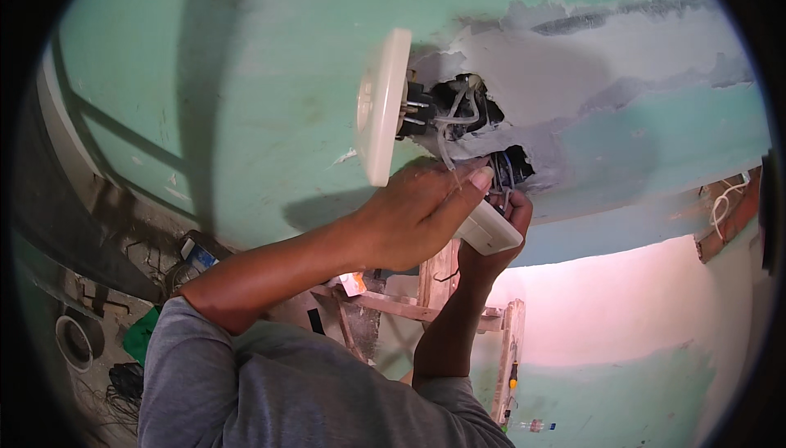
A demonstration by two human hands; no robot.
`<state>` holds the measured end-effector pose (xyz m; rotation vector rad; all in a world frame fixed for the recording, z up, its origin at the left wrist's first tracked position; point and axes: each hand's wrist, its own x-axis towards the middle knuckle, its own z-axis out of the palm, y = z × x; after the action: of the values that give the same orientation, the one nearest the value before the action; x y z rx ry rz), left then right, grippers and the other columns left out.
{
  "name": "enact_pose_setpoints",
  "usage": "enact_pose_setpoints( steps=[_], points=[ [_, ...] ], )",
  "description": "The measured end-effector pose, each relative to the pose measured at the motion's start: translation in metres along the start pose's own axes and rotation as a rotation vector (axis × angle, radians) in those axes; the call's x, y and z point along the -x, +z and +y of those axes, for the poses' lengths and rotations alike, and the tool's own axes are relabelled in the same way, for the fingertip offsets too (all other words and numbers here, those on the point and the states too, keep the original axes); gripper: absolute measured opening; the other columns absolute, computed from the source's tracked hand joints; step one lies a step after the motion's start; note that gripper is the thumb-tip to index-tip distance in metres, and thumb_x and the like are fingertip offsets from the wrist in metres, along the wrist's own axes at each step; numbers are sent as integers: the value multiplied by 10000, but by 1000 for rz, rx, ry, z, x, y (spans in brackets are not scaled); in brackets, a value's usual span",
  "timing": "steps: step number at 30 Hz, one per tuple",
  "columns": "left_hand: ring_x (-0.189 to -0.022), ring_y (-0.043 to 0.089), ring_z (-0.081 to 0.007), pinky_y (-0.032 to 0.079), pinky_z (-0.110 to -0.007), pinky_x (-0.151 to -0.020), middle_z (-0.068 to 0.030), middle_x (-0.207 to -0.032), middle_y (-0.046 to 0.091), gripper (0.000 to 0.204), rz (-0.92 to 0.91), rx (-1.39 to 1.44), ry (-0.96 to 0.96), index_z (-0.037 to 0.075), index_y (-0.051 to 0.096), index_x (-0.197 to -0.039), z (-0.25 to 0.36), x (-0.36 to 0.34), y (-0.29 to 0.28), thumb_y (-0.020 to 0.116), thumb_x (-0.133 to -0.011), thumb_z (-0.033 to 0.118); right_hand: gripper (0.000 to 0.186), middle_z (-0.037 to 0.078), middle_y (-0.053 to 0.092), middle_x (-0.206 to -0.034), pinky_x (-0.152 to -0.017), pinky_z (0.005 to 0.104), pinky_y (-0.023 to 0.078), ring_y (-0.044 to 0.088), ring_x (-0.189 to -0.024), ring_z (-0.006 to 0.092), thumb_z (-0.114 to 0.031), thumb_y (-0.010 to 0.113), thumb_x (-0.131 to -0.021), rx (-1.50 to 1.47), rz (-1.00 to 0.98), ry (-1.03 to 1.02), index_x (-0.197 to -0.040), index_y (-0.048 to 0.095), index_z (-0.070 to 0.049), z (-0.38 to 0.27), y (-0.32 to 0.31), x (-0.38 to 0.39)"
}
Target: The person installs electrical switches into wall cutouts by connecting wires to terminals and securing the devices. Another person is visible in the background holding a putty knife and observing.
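Observation:
A white wall plate (383,112) with a black electrical fitting on its back hangs beside the upper hole (467,104) in the wall, with pale wires (458,121) running from it. Just below, my left hand (422,211) is closed, thumb pressed toward its fingers at the lower hole (517,166). A pale wire reaches down to those fingers; what they pinch is hidden. My right hand (517,217) is wrapped round a second white wall plate (491,231), tilted under the lower hole. Thin wires run between this hole and the plate's back.
Grey patched plaster (540,63) surrounds the holes in the green wall. Below me stands a wooden frame (508,350), with a yellow-handled tool (513,378) at its side. A clear bottle (536,426) lies lower. On the left are a bucket (75,343) and a green bag (141,335).

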<state>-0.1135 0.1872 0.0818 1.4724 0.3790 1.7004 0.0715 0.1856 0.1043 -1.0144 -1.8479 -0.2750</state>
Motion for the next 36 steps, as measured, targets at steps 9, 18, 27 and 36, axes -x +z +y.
enact_pose_setpoints(
  steps=[9,18,27,36],
  points=[
    [-780,681,-458,517,-522,-763,-279,-734,632,582,-16,-124,34,-163,630,-1308,0,0,0,395,-1162,349,193,29,702,-911,-744,249,500,597,-812,76,-158,620,-1128,-190,-17,296,-1170,691,17,17,-16,16],
    [-831,688,-467,532,-522,-782,-276,-753,636,561,52,-206,76,-142,634,-1333,-7,3,5,426,-1151,346,210,29,678,-800,-628,268,466,549,-698,76,-160,604,-1138,-10,-70,195,-1123,714,19,0,-16,3],
    [-749,681,-246,546,-384,-739,-85,-793,665,363,176,-395,83,21,714,-1331,0,14,-10,532,-1117,250,245,50,623,-735,-589,281,438,507,-652,78,-205,562,-1161,58,-154,74,-1046,668,-17,-1,-12,-4],
    [-686,716,-237,569,-368,-661,-142,-868,726,388,298,-612,211,7,667,-1411,-24,19,-23,632,-1040,115,311,-10,648,-823,-574,237,429,554,-703,51,-222,590,-1147,-369,-37,395,-1302,652,41,-1,-13,7]
  ],
)
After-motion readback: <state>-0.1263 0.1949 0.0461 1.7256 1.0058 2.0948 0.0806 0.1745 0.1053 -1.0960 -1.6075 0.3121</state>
